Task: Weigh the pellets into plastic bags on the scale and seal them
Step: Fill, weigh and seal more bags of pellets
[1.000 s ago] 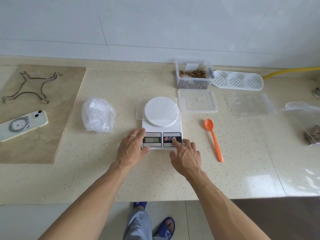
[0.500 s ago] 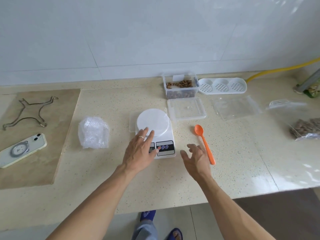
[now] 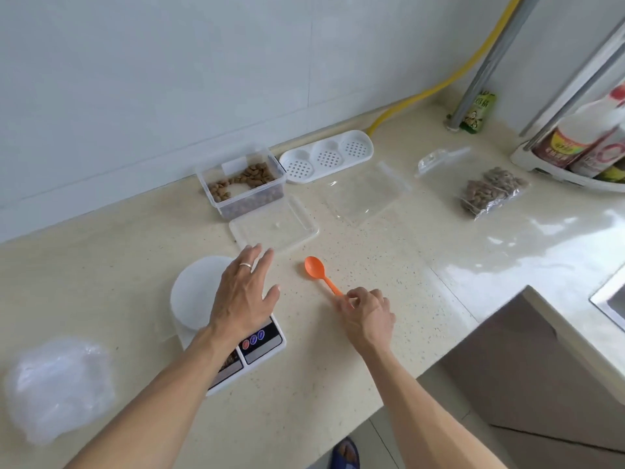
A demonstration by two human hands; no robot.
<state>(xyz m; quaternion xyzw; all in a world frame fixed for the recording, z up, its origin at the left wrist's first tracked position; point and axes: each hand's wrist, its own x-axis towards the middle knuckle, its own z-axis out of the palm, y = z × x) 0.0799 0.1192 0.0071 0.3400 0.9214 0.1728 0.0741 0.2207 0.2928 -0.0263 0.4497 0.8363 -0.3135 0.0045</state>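
The white digital scale (image 3: 194, 292) sits on the beige counter with its round platform bare. My left hand (image 3: 243, 296) hovers over the scale's right side, fingers straight and spread. Right of it lies an orange spoon (image 3: 314, 268); my right hand (image 3: 368, 316) pinches the end of its handle with curled fingers. A clear box of brown pellets (image 3: 243, 187) stands open behind the scale, its lid (image 3: 274, 228) flat in front of it. Empty clear plastic bags (image 3: 365, 194) lie to the right, and further right a bag filled with pellets (image 3: 490, 194).
A crumpled wad of clear plastic (image 3: 57, 384) lies at the near left. A white perforated tray (image 3: 328, 157) sits by the wall, beside a yellow hose (image 3: 422, 93). A rack with bottles (image 3: 581, 143) stands at the far right. The counter's front edge runs just below my forearms.
My right hand left the scale's buttons and moved right to the spoon's handle. My left hand lifted from the scale's display and now hovers higher over it. The view swung right.
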